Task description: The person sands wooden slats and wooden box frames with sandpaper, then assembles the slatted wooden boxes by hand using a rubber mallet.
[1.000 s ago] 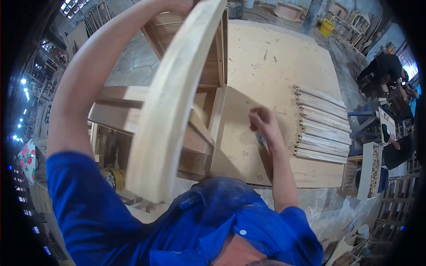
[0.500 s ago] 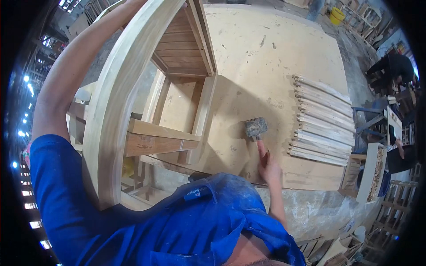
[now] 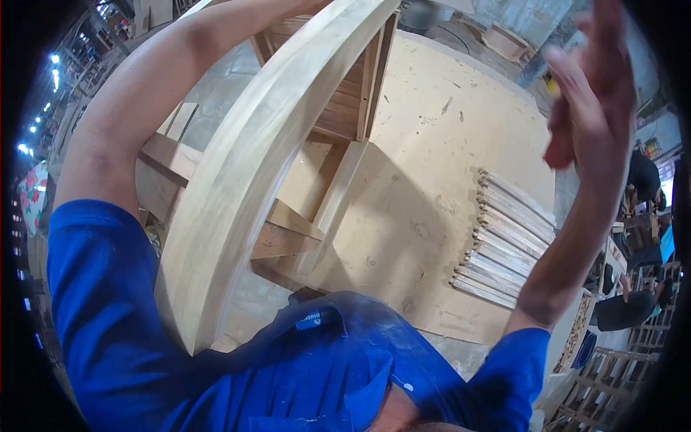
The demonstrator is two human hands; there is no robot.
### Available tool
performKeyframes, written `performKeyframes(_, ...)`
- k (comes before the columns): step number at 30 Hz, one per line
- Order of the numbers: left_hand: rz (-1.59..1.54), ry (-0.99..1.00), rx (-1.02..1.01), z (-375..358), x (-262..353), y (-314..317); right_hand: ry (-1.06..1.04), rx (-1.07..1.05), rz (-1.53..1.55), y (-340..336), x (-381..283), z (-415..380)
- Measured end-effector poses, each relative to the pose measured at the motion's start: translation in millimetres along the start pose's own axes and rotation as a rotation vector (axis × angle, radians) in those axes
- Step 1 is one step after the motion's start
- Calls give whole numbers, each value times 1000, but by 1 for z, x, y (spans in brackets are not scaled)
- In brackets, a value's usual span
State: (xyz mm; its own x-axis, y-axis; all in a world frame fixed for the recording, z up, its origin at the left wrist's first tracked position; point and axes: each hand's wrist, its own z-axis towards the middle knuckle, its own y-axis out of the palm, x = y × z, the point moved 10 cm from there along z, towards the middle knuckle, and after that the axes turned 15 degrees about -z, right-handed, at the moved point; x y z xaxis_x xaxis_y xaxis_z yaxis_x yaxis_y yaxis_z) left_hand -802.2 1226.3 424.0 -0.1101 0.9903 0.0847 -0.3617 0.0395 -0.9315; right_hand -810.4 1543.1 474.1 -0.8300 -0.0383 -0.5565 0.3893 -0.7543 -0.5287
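Observation:
A pale wooden furniture frame (image 3: 349,162) with a slatted panel stands tilted at the left of the work table. Its thick curved board (image 3: 252,151) runs up past my left arm. My left hand (image 3: 320,3) is at the top edge of the view, by the board's upper end; its fingers are cut off. Raised high at the upper right, my right hand (image 3: 601,108) is blurred, with its fingers closed on a mallet. Only the reddish lower end of the mallet's handle (image 3: 558,150) shows; its head is out of view.
On the light plywood table top (image 3: 432,108), several turned wooden spindles (image 3: 504,230) lie in a row at the right. Other people (image 3: 644,176) work at the far right. Wooden pallets (image 3: 604,389) stand at the lower right. Dust and stains mark the table.
My right hand has swung up and right from the table with the mallet. The curved board and my left arm appear further right, and the whole view has shifted.

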Motion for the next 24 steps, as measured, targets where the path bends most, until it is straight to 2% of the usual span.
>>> performKeyframes(2,-9,29,15,-8,3,1,294,-291,-276,41,8,18)
performKeyframes(3,36,163,128,-18,14,-4,403,-470,-428,61,10,21)
performKeyframes(4,83,299,244,-25,24,-12,200,-537,-386,75,34,16)
performKeyframes(5,131,141,70,-9,8,1,205,-411,-402,62,30,21)
performKeyframes(6,129,141,69,-7,11,0,207,-413,-403,56,29,26)
performKeyframes(7,73,93,57,-5,8,1,189,-518,-313,56,25,32)
performKeyframes(8,16,45,42,-5,5,0,284,-517,-341,50,19,30)
performKeyframes(10,-61,117,66,-13,22,-7,475,-513,-392,36,6,26)
performKeyframes(12,-18,-41,-2,-8,5,2,250,-216,-429,27,17,33)
performKeyframes(13,-15,-37,3,-8,2,2,145,-105,-422,27,18,29)
performKeyframes(15,-25,114,147,-11,3,-5,34,-345,-288,70,31,14)
performKeyframes(16,-44,99,142,-7,-5,2,138,-469,-307,83,44,-2)
performKeyframes(18,-24,-10,9,-7,-2,3,200,-498,-291,72,28,-3)
performKeyframes(19,-28,-2,23,-7,6,-4,247,-538,-265,70,21,-5)
performKeyframes(21,-99,221,-7,-10,25,-7,284,-472,-275,62,14,-14)
performKeyframes(22,177,204,-331,2,11,19,315,-391,-275,54,9,-14)
performKeyframes(23,7,139,-350,-5,5,-6,262,-356,-330,41,-16,-14)
performKeyframes(24,-171,69,-370,-18,3,-41,104,-243,-286,31,-40,-12)
